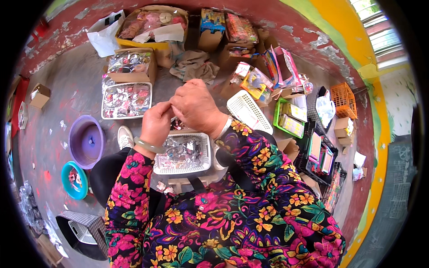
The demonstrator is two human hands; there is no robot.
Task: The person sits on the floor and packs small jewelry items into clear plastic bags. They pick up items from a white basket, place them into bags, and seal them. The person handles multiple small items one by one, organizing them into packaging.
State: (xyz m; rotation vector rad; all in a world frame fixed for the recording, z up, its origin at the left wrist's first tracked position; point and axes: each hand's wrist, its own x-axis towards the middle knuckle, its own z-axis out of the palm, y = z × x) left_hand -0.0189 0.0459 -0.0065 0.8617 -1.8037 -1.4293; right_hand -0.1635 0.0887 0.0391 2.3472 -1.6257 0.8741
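1 view only, the head camera, a wide fisheye worn on the person's head. It looks steeply down and a little forward over the person's own chest and floral sleeves, which fill the lower middle of the picture. The left hand (155, 121) and right hand (195, 105) sit close under the lens, near the picture's centre, above a white basket (203, 154) on the lap. The floor (80, 85) spreads farther off toward the top and sides. Straight edges bend near the round black rim; a painted wall (348, 40) curves along the upper right. No 2nd view shares the scene.
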